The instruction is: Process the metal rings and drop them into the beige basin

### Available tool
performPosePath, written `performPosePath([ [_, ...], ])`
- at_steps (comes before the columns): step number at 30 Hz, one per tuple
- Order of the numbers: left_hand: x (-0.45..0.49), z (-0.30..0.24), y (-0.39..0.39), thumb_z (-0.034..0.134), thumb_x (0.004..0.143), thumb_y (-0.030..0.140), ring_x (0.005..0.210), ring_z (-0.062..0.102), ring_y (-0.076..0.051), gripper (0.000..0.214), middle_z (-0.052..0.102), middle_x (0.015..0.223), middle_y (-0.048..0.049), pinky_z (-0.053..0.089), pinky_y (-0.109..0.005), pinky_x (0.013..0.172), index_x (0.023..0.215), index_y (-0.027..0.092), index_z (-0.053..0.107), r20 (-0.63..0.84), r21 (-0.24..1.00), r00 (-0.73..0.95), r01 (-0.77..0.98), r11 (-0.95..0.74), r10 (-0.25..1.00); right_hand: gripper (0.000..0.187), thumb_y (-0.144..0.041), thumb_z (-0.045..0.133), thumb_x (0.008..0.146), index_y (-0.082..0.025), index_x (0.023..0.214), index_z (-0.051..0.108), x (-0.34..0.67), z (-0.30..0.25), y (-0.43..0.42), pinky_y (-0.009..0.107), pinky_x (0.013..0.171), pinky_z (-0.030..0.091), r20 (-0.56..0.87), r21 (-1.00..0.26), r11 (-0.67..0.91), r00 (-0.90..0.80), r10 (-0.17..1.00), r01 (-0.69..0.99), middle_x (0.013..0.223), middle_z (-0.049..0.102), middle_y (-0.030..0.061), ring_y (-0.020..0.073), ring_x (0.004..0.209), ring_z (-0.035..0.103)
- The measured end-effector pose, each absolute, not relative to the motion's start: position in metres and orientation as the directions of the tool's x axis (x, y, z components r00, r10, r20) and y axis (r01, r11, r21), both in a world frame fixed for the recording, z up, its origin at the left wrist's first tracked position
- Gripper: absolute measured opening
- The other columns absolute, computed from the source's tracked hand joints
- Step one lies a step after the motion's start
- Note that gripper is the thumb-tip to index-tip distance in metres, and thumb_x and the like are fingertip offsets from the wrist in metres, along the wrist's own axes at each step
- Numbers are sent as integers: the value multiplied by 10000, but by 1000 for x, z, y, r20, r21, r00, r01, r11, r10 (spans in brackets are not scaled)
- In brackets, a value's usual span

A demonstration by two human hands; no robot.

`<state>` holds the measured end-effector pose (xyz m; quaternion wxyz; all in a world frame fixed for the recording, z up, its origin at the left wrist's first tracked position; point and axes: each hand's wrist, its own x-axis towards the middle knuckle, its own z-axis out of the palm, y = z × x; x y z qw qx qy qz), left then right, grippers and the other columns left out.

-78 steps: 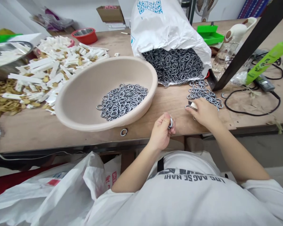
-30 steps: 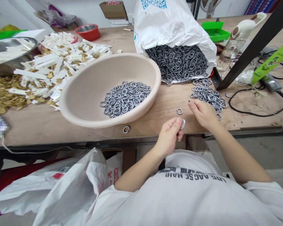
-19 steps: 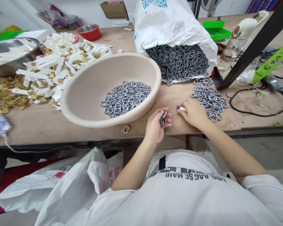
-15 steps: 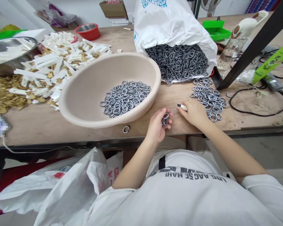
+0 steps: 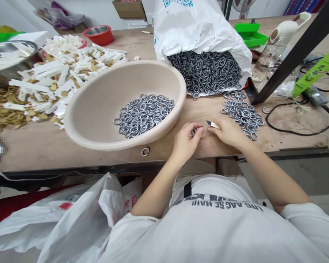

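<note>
here, the left hand (image 5: 185, 140) holds rings (image 5: 193, 132) above shirt lettering (image 5: 227, 204) "aag se nahi"

Probably a small workshop: a wooden workbench (image 5: 41, 153), a white sack (image 5: 194, 29) of metal rings (image 5: 205, 75).

The plywood tabletop (image 5: 44, 153) is carrying a beige basin (image 5: 126, 78) at centre left, with a white sack (image 5: 197, 29) lying behind it and spilling metal rings (image 5: 205, 73). Loose rings (image 5: 242, 115) are lying at centre right, a lone ring (image 5: 145, 151) is resting below the basin, and white strips (image 5: 68, 65) and gold tags (image 5: 8, 113) are heaped at left.
</note>
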<state>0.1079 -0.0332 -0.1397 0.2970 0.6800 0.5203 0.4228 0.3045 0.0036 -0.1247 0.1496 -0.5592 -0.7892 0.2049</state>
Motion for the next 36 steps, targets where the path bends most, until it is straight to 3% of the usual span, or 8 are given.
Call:
performPosePath([
  [3,112,-135,-39,529,990,425,829,570,-172,293,660,910,-51,410,-300,771,1011,196,710,316,780,248,482,-399,916,374,-515,573,939,-174,817,665,302,-116,-5,291,703,440,-21,-865,206,-445,896,457,791,689,34,178,750,601],
  [5,117,-133,-43,481,1006,458,817,559,-172,360,631,836,-49,411,-298,757,874,185,674,305,840,242,388,-380,921,406,-572,606,912,-179,813,641,298,-111,-14,291,723,470,30,-964,140,-432,901,226,788,674,22,167,755,603],
  [8,126,-129,-49,478,984,552,660,507,-132,438,573,726,-18,396,-260,622,778,184,597,143,988,172,36,-151,975,369,-552,713,857,-198,931,638,291,-108,-30,297,758,510,110,-991,130,-326,939,41,847,686,14,161,788,636],
  [12,138,-123,-59,601,900,606,499,363,-83,453,464,611,33,272,-222,457,743,185,539,-80,939,157,-319,128,984,362,-509,786,810,-232,970,616,279,-115,-49,306,674,552,140,-990,131,-279,950,-50,801,673,-16,155,687,654],
  [20,147,-122,-71,609,865,674,508,354,-78,538,436,594,32,274,-218,464,687,185,474,-111,881,136,-446,161,985,407,-591,767,791,-239,849,569,269,-123,-49,267,536,500,151,-986,133,-213,965,-98,673,603,-42,131,556,572],
  [24,145,-121,-70,540,860,749,495,317,-84,615,399,559,27,249,-232,460,634,195,398,-117,878,213,-434,201,970,437,-662,560,918,-232,842,569,282,-109,-48,286,616,457,184,-967,225,-288,940,116,690,619,-7,154,623,574],
  [29,144,-116,-69,555,809,799,494,302,-84,643,343,578,37,253,-245,457,639,205,374,-173,879,96,-434,198,980,433,-515,396,1033,-207,791,581,288,-96,-71,296,632,327,294,-642,500,-416,860,581,747,612,31,156,681,525],
  [36,145,-120,-70,574,812,780,519,316,-92,616,368,589,37,275,-261,487,662,205,412,-135,908,64,-392,149,989,425,-517,437,1015,-202,755,554,283,-92,-78,302,609,257,319,-474,541,-437,841,695,730,590,20,142,631,455],
])
